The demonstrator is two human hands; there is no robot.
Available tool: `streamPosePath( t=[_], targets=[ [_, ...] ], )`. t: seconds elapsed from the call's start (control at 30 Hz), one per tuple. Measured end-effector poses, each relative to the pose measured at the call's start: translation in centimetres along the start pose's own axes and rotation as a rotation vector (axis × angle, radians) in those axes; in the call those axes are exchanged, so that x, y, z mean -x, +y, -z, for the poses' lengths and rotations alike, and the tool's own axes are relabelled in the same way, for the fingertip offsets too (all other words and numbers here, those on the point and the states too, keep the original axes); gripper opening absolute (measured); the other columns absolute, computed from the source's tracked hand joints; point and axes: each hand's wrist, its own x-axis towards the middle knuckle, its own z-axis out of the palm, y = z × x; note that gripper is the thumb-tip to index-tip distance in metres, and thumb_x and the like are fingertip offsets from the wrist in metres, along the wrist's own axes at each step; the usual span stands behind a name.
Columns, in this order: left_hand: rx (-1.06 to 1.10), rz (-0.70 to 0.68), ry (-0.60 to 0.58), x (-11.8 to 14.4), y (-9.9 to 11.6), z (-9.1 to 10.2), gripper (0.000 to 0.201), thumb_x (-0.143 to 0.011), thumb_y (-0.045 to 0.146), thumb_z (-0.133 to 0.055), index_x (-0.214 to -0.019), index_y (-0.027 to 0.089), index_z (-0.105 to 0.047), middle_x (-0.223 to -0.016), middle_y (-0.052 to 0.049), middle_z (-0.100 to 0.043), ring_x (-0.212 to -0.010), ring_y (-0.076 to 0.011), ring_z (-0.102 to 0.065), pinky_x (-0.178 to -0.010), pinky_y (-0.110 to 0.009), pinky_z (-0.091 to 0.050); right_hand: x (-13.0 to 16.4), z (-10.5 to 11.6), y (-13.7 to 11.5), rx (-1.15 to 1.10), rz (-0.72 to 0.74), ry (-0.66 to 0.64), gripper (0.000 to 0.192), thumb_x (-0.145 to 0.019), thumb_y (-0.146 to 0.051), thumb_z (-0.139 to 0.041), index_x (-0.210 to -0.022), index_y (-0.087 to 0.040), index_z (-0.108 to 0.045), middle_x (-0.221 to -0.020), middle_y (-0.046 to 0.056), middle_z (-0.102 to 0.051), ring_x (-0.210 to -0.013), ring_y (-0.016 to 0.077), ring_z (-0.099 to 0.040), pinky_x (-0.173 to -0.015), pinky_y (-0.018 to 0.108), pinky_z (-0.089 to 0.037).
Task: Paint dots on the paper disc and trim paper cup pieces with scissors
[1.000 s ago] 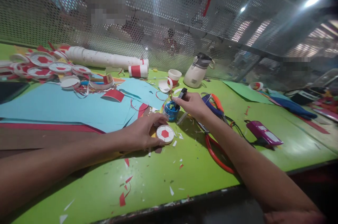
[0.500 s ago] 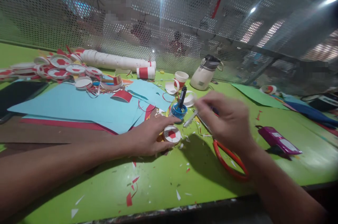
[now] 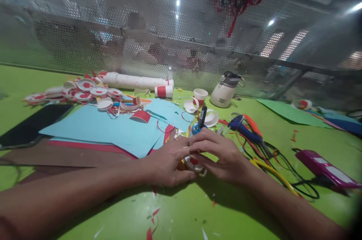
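A round red-and-white paper disc faces upward, clasped by the left hand. The right hand bends over it, grip unclear.

disc between hands, phone left of paper sheets, cup left of bottle

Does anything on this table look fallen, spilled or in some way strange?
Two small things. One paper cup lies on its side by the long white tube, perhaps knocked over, while another cup stands upright. Loose paper scraps litter the green table on the near side of the left hand, which looks untidy.
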Motion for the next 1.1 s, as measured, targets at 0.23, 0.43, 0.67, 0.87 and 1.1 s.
streamPosePath(
  t=[0.23,0.43,0.67,0.87,1.1],
  targets=[
    [0.033,-0.03,0.03,-0.1,-0.2,0.0,0.043,-0.077,0.023,-0.064,-0.119,0.015,-0.056,-0.125,-0.012,-0.058,-0.117,-0.0264,-0.052,-0.104,-0.04,-0.041,0.0,-0.4,-0.6,0.102,0.088,0.046,0.021,-0.084,0.0,-0.057,-0.101,-0.01,-0.063,-0.091,0.012,-0.066,-0.083,0.0206,-0.054,-0.07,0.036,-0.048],
    [0.01,-0.011,-0.016,-0.1,-0.1,-0.1,0.042,-0.075,0.028,-0.067,-0.115,0.02,-0.059,-0.129,-0.011,-0.056,-0.117,-0.0275,-0.052,-0.102,-0.043,-0.042,-0.3,-0.4,-0.8,0.11,0.121,-0.042,0.02,-0.087,-0.003,-0.053,-0.101,-0.013,-0.064,-0.101,0.012,-0.069,-0.083,0.0191,-0.054,-0.074,0.036,-0.046],
    [0.022,-0.036,-0.008,-0.1,0.1,0.1,0.039,-0.077,0.029,-0.065,-0.114,0.018,-0.059,-0.128,-0.011,-0.056,-0.117,-0.0269,-0.052,-0.102,-0.042,-0.042,-0.3,-0.4,-1.2,0.195,0.104,-0.025,0.012,-0.088,-0.005,-0.055,-0.089,-0.011,-0.065,-0.09,0.013,-0.069,-0.079,0.0202,-0.053,-0.07,0.036,-0.045],
    [-0.008,-0.013,-0.028,-0.4,0.2,0.2,0.029,-0.073,0.025,-0.065,-0.101,0.017,-0.064,-0.118,-0.011,-0.06,-0.111,-0.0279,-0.056,-0.097,-0.042,-0.045,-0.5,-0.8,-1.3,0.203,0.16,-0.017,0.015,-0.087,-0.004,-0.052,-0.086,-0.01,-0.065,-0.089,0.014,-0.069,-0.077,0.0201,-0.054,-0.069,0.036,-0.047],
    [0.05,0.043,-0.026,0.1,0.1,0.3,0.057,-0.08,0.032,-0.065,-0.134,0.023,-0.049,-0.139,-0.01,-0.05,-0.126,-0.0251,-0.047,-0.108,-0.04,-0.037,0.4,1.6,-0.3,0.192,0.013,0.132,0.01,-0.084,-0.008,-0.059,-0.082,-0.012,-0.067,-0.08,0.009,-0.065,-0.073,0.018,-0.057,-0.063,0.032,-0.048]
  ],
)
